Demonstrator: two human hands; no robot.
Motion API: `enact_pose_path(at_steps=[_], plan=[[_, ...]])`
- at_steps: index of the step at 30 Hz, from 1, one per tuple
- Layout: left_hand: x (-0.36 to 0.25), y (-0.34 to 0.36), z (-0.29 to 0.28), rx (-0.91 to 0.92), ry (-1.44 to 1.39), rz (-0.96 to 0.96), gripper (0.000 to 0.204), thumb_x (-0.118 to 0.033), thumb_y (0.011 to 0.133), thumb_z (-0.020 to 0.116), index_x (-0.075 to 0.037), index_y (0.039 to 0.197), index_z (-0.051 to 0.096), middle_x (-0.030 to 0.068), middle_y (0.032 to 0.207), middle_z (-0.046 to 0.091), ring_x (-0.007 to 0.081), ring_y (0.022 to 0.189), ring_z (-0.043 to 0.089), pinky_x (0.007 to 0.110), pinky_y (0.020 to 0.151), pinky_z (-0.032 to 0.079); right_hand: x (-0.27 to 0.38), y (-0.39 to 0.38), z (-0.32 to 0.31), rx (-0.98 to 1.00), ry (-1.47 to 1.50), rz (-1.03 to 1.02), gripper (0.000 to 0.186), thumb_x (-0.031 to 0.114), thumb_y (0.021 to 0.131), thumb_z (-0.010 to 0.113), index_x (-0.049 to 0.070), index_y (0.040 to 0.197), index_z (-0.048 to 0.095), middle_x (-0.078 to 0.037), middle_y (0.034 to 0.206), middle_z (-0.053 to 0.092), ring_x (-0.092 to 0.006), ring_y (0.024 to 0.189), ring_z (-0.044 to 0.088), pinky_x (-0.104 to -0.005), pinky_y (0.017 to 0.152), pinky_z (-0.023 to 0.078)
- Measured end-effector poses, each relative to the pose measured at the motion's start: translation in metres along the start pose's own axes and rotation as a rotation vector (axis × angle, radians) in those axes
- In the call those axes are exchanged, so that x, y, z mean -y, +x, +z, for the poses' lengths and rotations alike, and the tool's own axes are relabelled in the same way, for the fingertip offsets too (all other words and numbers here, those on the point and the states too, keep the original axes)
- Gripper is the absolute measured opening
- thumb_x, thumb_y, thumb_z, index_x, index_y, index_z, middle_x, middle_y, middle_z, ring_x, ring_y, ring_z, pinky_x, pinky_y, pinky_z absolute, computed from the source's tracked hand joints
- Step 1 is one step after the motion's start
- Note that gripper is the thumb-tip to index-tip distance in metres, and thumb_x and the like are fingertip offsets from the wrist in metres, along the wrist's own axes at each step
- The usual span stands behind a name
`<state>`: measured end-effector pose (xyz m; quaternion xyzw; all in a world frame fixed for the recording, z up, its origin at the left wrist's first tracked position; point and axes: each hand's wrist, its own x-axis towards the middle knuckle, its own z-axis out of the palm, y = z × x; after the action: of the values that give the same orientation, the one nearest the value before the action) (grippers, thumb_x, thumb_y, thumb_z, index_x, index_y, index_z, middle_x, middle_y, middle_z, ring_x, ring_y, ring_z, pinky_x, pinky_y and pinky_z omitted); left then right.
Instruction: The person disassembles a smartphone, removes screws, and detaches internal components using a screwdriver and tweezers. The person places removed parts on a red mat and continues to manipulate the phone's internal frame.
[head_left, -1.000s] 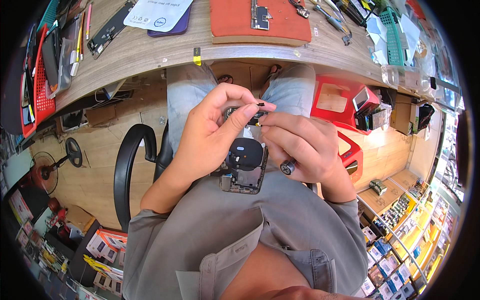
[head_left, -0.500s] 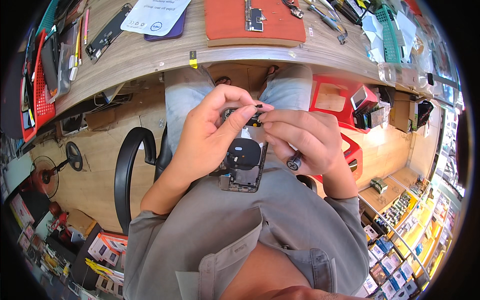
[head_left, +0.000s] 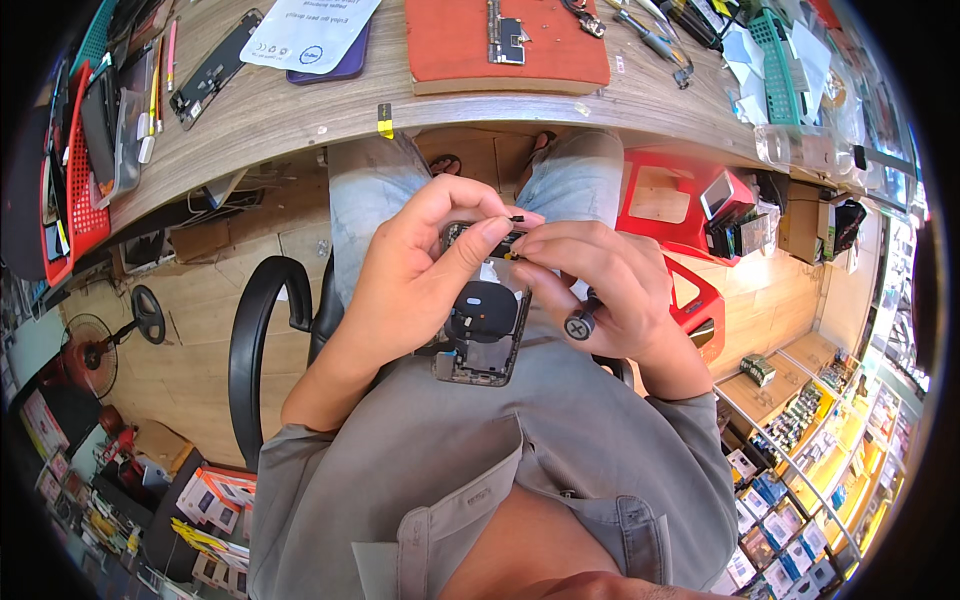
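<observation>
An opened phone housing [head_left: 492, 358], its inside parts bared, is held up in front of my grey shirt, above my lap. A black rounded pad [head_left: 484, 312] lies in its middle. Thumb and fingers of my left hand [head_left: 410, 265] pinch together at the housing's upper end, where a tiny black part [head_left: 517, 219] pokes out; its kind is too small to tell. My right hand [head_left: 615, 280] has its thumb and fingertips closed at the same end, while a dark screwdriver [head_left: 579, 326] is tucked in its palm, cap outward. Whatever the right fingertips touch is mostly hidden.
Beyond my knees stands a wooden desk [head_left: 300, 112]. It bears an orange-red pad [head_left: 450, 55] with a circuit board [head_left: 507, 42], a phone screen [head_left: 217, 68], a white pouch [head_left: 308, 35] and tools. A red stool [head_left: 690, 300] stands at right, a black armrest [head_left: 245, 350] at left.
My right hand has turned slightly, and the screwdriver's cap has swung a little left and toward me. The phone housing has shifted slightly left. My left hand keeps its pinch.
</observation>
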<state>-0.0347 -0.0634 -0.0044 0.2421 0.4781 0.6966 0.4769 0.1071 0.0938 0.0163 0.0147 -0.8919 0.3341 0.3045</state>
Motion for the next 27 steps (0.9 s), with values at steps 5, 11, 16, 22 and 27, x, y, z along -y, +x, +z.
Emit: enact_pose_path(at_steps=[5,11,16,22,27], plan=[[0.0,0.0,-0.001,0.008,0.01,0.012,0.012,-0.009,0.114,0.06,0.001,0.12,0.059,0.0129,0.117,0.075,0.0194,0.121,0.072,0.034,0.105,0.055,0.0,0.001,-0.003,0.021,-0.039,-0.044,0.027,0.0,0.083,0.085,0.003,0.108,0.075,-0.007,0.092,0.077,-0.021,0.07,0.075,-0.0308,0.056,0.057],[-0.003,-0.001,0.0,-0.016,0.041,0.013,0.011,-0.008,0.114,0.06,0.001,0.12,0.06,0.0133,0.118,0.076,0.0193,0.121,0.072,0.034,0.105,0.055,0.009,0.001,0.001,-0.027,0.07,0.187,0.032,-0.003,0.087,0.085,0.002,0.115,0.072,-0.008,0.092,0.081,-0.0128,0.058,0.068,-0.026,0.051,0.052],[-0.006,-0.002,0.002,-0.024,0.104,0.027,0.011,-0.005,0.112,0.063,0.002,0.12,0.062,0.0134,0.118,0.077,0.0176,0.118,0.072,0.033,0.104,0.055,0.014,-0.001,0.007,-0.126,0.204,0.377,0.03,0.001,0.093,0.085,0.0,0.12,0.071,-0.011,0.093,0.083,-0.0116,0.064,0.073,-0.0252,0.055,0.056],[0.001,-0.003,-0.003,-0.067,0.2,0.089,0.013,-0.006,0.11,0.067,0.002,0.12,0.066,0.0094,0.113,0.077,0.0143,0.111,0.072,0.03,0.098,0.055,0.017,0.005,0.005,-0.04,0.152,0.433,0.023,0.0,0.095,0.083,0.001,0.117,0.077,-0.012,0.097,0.083,-0.0149,0.072,0.078,-0.0271,0.062,0.06],[0.0,-0.003,-0.005,-0.078,0.237,0.113,0.014,-0.007,0.109,0.068,0.002,0.12,0.067,0.0087,0.112,0.077,0.0134,0.109,0.072,0.029,0.095,0.056,0.02,0.011,0.007,-0.049,0.152,0.415,0.021,-0.002,0.094,0.082,0.002,0.114,0.08,-0.012,0.096,0.083,-0.0149,0.072,0.078,-0.0276,0.062,0.059]])
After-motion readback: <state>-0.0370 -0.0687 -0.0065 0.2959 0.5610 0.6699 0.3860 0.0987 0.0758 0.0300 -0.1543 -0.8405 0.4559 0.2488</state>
